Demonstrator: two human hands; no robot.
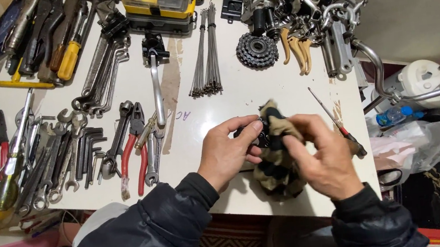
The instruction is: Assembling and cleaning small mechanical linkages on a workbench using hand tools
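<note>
White table (239, 97) is lying under my hands, crowded with wrenches (65, 156) and spokes (206, 54). My left hand (228, 152) is pinching a small black part (251, 136) at the near edge, while my right hand (321, 156) is gripping a dirty rag (280, 174) against it.

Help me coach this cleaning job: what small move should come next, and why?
Probably turn the small dark part a little in the left hand so the right hand can press the grimy rag onto an unwiped side; the rag covers only its right side now.
</note>
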